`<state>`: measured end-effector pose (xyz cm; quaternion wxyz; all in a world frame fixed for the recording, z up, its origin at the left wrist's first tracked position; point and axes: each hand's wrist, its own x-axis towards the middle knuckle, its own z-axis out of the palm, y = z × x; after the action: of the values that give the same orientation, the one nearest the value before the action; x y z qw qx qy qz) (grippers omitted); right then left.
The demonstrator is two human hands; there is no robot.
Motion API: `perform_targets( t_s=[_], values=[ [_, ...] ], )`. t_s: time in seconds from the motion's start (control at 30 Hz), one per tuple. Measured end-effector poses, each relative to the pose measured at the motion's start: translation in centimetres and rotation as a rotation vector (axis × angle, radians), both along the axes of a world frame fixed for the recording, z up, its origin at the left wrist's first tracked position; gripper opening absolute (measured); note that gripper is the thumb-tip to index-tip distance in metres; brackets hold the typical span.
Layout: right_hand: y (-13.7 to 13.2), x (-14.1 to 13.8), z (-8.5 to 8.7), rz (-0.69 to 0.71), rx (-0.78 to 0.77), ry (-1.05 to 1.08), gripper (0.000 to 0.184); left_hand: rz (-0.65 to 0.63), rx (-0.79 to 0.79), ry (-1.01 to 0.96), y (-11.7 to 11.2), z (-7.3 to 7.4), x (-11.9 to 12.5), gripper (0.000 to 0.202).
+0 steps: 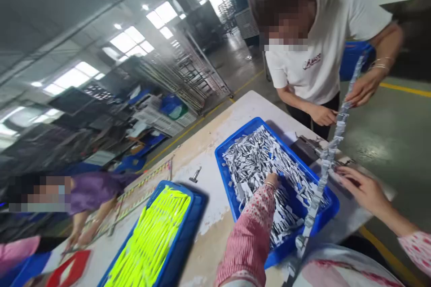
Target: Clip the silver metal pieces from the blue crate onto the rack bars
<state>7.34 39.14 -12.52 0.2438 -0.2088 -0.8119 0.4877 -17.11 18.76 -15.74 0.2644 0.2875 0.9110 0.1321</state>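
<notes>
My left hand (272,180) reaches down into a blue tray (224,188) heaped with small silvery metal parts (251,157). Its fingertips are hidden, so I cannot tell whether they grip anything. A long narrow bar (323,168) lined with similar grey metal parts slants upward over the tray's right side. My right hand (362,188) is at the middle of this bar, its fingertips closed on its right edge. Farther up the same bar, both hands (363,87) of a co-worker in a white T-shirt are at its parts.
A second blue tray (193,206) holds rows of bright yellow-green strips (151,237). One loose metal part (195,174) lies on the worn table (205,152). A metal fixture (311,143) sits beyond my tray. At left, a person in purple (96,190) works near a red object (69,269).
</notes>
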Motion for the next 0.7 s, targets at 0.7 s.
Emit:
perform_targets(
  t_s=[0.7],
  values=[
    [-7.3, 0.5, 10.3, 0.117, -0.209, 0.167, 0.022, -0.205, 1.104, -0.157, -0.5, 20.1, 10.8, 0.025]
  ],
)
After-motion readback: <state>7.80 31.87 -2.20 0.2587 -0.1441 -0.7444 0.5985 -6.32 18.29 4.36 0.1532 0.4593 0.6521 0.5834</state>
